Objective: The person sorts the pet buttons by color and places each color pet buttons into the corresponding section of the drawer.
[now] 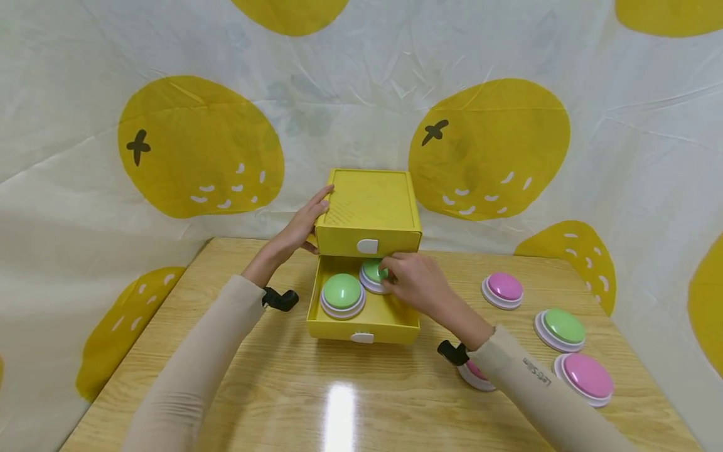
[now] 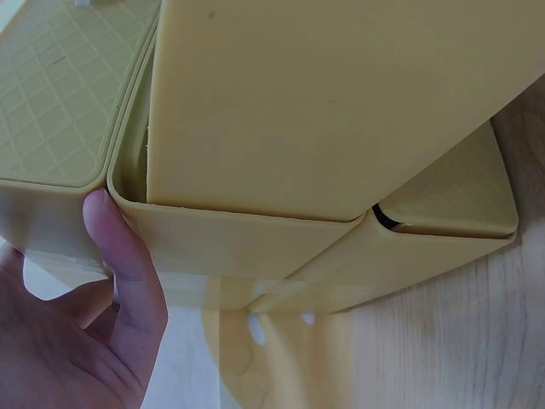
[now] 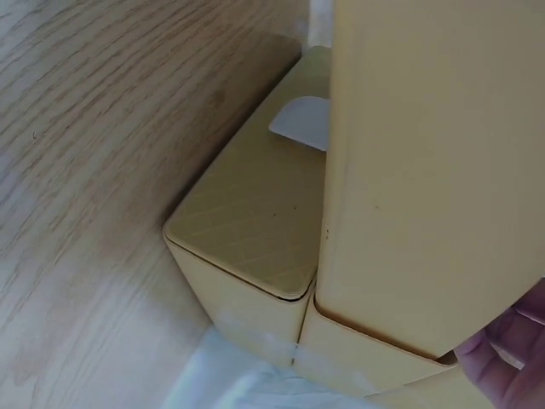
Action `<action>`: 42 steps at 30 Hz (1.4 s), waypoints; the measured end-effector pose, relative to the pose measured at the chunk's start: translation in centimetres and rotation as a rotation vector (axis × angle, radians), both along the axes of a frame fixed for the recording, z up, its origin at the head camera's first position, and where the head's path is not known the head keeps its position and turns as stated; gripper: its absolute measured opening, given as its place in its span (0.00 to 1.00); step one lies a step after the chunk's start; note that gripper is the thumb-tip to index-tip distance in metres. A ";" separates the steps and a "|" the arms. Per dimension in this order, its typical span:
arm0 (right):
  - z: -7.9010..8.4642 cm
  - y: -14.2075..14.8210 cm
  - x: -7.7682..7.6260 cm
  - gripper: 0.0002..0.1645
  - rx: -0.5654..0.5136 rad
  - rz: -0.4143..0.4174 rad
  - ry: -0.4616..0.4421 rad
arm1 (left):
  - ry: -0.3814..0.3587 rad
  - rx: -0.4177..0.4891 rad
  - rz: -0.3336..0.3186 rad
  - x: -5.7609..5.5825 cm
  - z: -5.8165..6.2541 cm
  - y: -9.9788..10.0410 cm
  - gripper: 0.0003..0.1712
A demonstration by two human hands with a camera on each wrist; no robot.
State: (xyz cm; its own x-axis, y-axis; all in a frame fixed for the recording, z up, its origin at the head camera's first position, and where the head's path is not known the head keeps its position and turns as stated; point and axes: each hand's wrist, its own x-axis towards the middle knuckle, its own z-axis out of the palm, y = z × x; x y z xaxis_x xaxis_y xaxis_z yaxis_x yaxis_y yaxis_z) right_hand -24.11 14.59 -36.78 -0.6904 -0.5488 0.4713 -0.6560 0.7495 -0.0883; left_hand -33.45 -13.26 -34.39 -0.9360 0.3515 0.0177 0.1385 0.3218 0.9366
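A yellow drawer cabinet (image 1: pixel 369 201) stands at the back of the table, with a drawer (image 1: pixel 333 331) pulled out below its top one. Inside this drawer sits a domed green push button (image 1: pixel 341 291) on a white base. My right hand (image 1: pixel 417 280) reaches in and grips a second green button (image 1: pixel 371 270) farther back, its fingers bent at the dome's right side. Against the cabinet's left side rests my left hand (image 1: pixel 299 227); the left wrist view shows its thumb (image 2: pixel 128 247) at the front edge. The right wrist view shows only part of the right hand (image 3: pixel 515 349).
Pink buttons (image 1: pixel 504 286) (image 1: pixel 587 375) and a green button (image 1: pixel 563 325) lie on the wooden table (image 1: pixel 271 395) at right. Another pink button (image 1: pixel 473 375) is partly under my right sleeve. A lower drawer (image 3: pixel 255 196) with a white handle is closed. A fruit-print cloth (image 1: pixel 350 94) hangs behind.
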 end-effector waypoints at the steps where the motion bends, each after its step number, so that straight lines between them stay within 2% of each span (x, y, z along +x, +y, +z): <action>1: 0.0 -0.1 -0.1 0.08 -0.001 -0.004 0.006 | 0.000 0.002 0.002 0.0 0.0 0.0 0.31; 7: -0.1 -0.3 -0.3 0.08 0.007 -0.026 0.017 | -0.003 0.004 0.003 0.0 0.0 0.0 0.31; 10: 0.0 -0.2 -0.4 0.08 0.014 -0.011 0.011 | -0.006 0.006 0.004 0.0 0.0 0.0 0.31; 14: 0.4 0.3 -0.4 0.08 -0.016 0.040 -0.015 | -0.006 0.006 0.004 0.0 0.0 0.0 0.31; 21: 1.7 2.4 0.0 0.13 -0.152 0.151 -0.122 | -0.005 0.012 0.004 0.1 0.0 0.1 0.31; 25: 2.5 4.6 0.4 0.15 -0.233 0.147 -0.192 | -0.003 0.010 0.007 0.1 0.0 0.0 0.31; 32: 2.7 9.8 0.7 0.19 -0.328 0.058 -0.347 | -0.010 0.007 0.001 0.0 -0.1 -0.1 0.31; 42: 0.8 17.7 1.7 0.26 -0.294 -0.029 -0.356 | -0.015 0.006 0.000 0.2 0.2 0.0 0.31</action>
